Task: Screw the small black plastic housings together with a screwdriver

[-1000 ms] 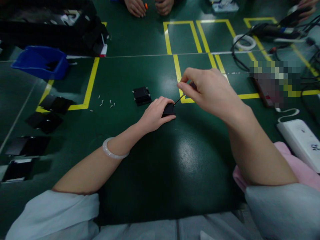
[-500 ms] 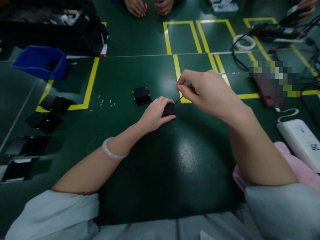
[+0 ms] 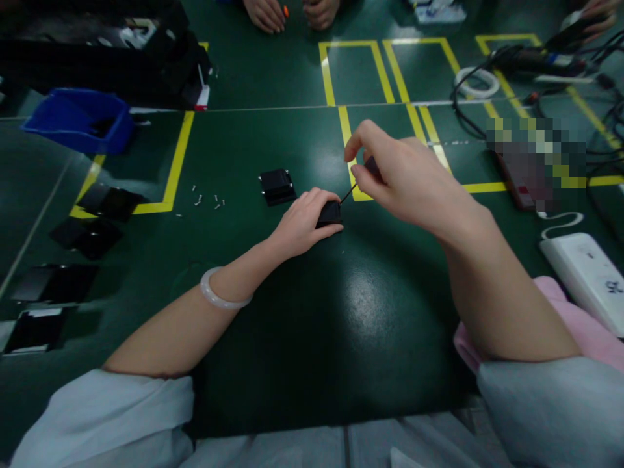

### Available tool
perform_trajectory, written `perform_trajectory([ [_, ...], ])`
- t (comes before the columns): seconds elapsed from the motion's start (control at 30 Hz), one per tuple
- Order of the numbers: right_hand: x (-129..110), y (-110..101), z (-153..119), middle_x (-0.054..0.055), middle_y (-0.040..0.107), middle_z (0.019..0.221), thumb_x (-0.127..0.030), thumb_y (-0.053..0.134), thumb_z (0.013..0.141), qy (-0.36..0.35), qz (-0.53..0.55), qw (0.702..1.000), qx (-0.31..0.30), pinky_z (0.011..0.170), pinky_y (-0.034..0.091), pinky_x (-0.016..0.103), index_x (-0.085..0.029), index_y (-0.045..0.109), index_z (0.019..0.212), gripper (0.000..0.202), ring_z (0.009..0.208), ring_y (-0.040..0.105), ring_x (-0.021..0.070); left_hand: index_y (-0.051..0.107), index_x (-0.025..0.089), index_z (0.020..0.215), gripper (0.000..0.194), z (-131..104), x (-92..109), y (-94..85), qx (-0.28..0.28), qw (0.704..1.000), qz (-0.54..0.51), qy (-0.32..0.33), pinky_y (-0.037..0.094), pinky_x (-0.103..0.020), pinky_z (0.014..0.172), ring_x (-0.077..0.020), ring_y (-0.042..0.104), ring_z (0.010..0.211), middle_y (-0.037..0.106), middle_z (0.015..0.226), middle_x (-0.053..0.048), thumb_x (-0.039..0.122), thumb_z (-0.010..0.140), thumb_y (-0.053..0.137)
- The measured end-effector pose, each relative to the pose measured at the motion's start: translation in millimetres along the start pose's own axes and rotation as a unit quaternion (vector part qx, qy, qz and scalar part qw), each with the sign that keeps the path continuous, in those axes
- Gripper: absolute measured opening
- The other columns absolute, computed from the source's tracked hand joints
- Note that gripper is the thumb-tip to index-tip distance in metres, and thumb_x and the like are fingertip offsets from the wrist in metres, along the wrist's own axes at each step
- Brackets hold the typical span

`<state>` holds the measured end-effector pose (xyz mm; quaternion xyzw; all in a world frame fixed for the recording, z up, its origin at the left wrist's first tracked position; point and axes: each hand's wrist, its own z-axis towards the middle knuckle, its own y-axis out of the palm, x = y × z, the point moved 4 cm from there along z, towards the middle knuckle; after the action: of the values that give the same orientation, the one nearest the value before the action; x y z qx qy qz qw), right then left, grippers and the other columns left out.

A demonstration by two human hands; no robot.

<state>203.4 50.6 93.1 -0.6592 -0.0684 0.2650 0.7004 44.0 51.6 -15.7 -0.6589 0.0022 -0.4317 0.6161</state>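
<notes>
My left hand (image 3: pixel 308 221) grips a small black block-shaped part (image 3: pixel 330 213) and holds it down on the green table, covering much of it. In my right hand (image 3: pixel 390 169) is a screwdriver (image 3: pixel 348 193) with a thin dark shaft; its handle is mostly hidden in the palm. The shaft slants down to the right end of the black part, and its tip appears to touch there. Just beyond my left hand lies a similar black part (image 3: pixel 277 186) with small shiny screws at its corners. Several loose screws (image 3: pixel 216 199) are scattered to the left.
A blue bin (image 3: pixel 80 120) and dark flat pieces (image 3: pixel 56 284) lie at the left. On the right are a blurred-out phone-like object (image 3: pixel 521 175), a white power bank (image 3: pixel 585 279), a pink cloth (image 3: pixel 570 318) and cables. Another person's hands (image 3: pixel 292 14) rest across the table.
My right hand's index finger has lifted and spread from the thumb, showing more of the screwdriver handle. The left hand and the black part stay in place.
</notes>
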Motion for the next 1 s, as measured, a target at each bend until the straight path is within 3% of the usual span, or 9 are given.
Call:
perform_trajectory([
  [0.1, -0.7, -0.1, -0.4, 0.009, 0.072, 0.101, -0.031, 0.04, 0.1, -0.005, 0.009, 1.0, -0.004, 0.076, 0.044, 0.038, -0.024, 0.055, 0.126, 0.031, 0.086, 0.067, 0.0276, 0.054, 0.018, 0.123, 0.039, 0.0, 0.1, -0.2, 0.001, 1.0, -0.003, -0.001, 0.046, -0.043, 0.1, -0.0283, 0.057, 0.112, 0.06, 0.12, -0.011, 0.037, 0.091, 0.067],
  [0.23, -0.7, -0.2, -0.7, 0.008, 0.071, 0.089, -0.036, 0.039, 0.102, 0.0, -0.008, 1.0, -0.006, 0.072, 0.042, 0.038, -0.025, 0.062, 0.115, 0.029, 0.083, 0.066, 0.0274, 0.054, 0.019, 0.123, 0.039, -0.1, -0.5, 0.1, 0.002, 1.0, -0.006, 0.004, 0.046, -0.043, 0.101, -0.0282, 0.056, 0.113, 0.06, 0.121, -0.012, 0.038, 0.091, 0.066],
  [0.43, -1.2, -1.0, -1.0, 0.009, 0.073, 0.099, -0.029, 0.042, 0.099, -0.005, 0.009, 1.0, -0.002, 0.074, 0.043, 0.037, -0.023, 0.058, 0.127, 0.033, 0.082, 0.066, 0.0247, 0.054, 0.018, 0.123, 0.039, -0.1, -1.0, 0.4, 0.002, 1.0, 0.0, 0.004, 0.046, -0.043, 0.101, -0.0282, 0.057, 0.112, 0.06, 0.12, -0.012, 0.037, 0.091, 0.067],
  [0.63, 0.2, -0.2, 0.0, 0.008, 0.071, 0.089, -0.035, 0.038, 0.102, 0.008, -0.011, 1.0, 0.0, 0.072, 0.042, 0.036, -0.024, 0.062, 0.116, 0.03, 0.081, 0.066, 0.026, 0.055, 0.016, 0.124, 0.04, -0.2, -0.5, 0.4, 0.001, 1.0, 0.003, 0.006, 0.046, -0.043, 0.102, -0.0287, 0.057, 0.114, 0.06, 0.121, -0.012, 0.036, 0.091, 0.068],
  [0.8, 0.3, 0.4, 0.7, 0.008, 0.072, 0.095, -0.028, 0.042, 0.098, -0.005, 0.017, 1.0, 0.006, 0.074, 0.043, 0.037, -0.024, 0.056, 0.125, 0.031, 0.084, 0.066, 0.0255, 0.054, 0.017, 0.124, 0.04, 0.0, -0.6, 0.2, -0.001, 1.0, 0.003, 0.001, 0.046, -0.044, 0.101, -0.0285, 0.057, 0.113, 0.059, 0.12, -0.012, 0.036, 0.092, 0.067],
  [1.0, 1.3, 0.8, 0.9, 0.007, 0.07, 0.086, -0.035, 0.04, 0.102, 0.008, -0.002, 1.0, 0.006, 0.072, 0.042, 0.037, -0.022, 0.062, 0.113, 0.029, 0.081, 0.066, 0.0258, 0.054, 0.017, 0.124, 0.039, -0.2, -0.6, 0.1, 0.0, 1.0, 0.003, 0.003, 0.046, -0.043, 0.101, -0.0282, 0.057, 0.113, 0.06, 0.121, -0.012, 0.036, 0.092, 0.067],
])
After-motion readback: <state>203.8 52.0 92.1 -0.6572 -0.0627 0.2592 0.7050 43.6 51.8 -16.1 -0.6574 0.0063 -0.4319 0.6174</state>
